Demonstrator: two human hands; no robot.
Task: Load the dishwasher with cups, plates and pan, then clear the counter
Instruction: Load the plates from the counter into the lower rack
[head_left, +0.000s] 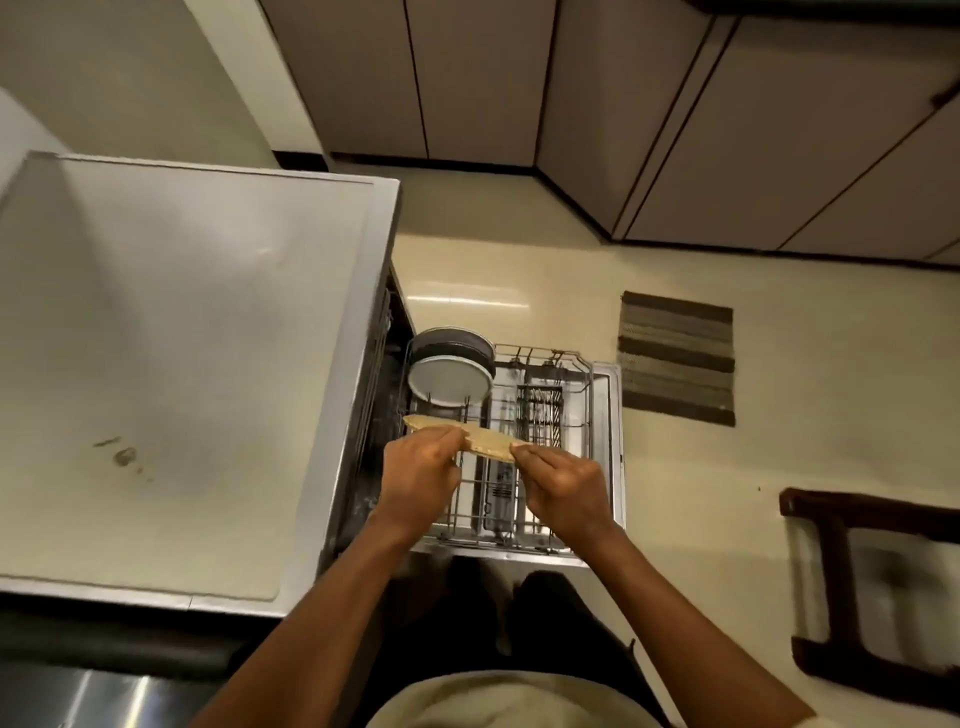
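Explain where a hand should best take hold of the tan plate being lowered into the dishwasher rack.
Grip the tan plate at opposite rim edges, from above, as the left hand and right hand do: it stands on edge, so the rim is free while the bottom drops between the rack tines.

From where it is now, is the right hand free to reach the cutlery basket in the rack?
Probably not yet: the right hand and left hand both grip the tan plate. The cutlery basket lies just beyond the plate, nothing above it.

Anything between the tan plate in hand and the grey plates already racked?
Head view: only bare rack wires separate the tan plate, gripped by both hands, from the grey plates.
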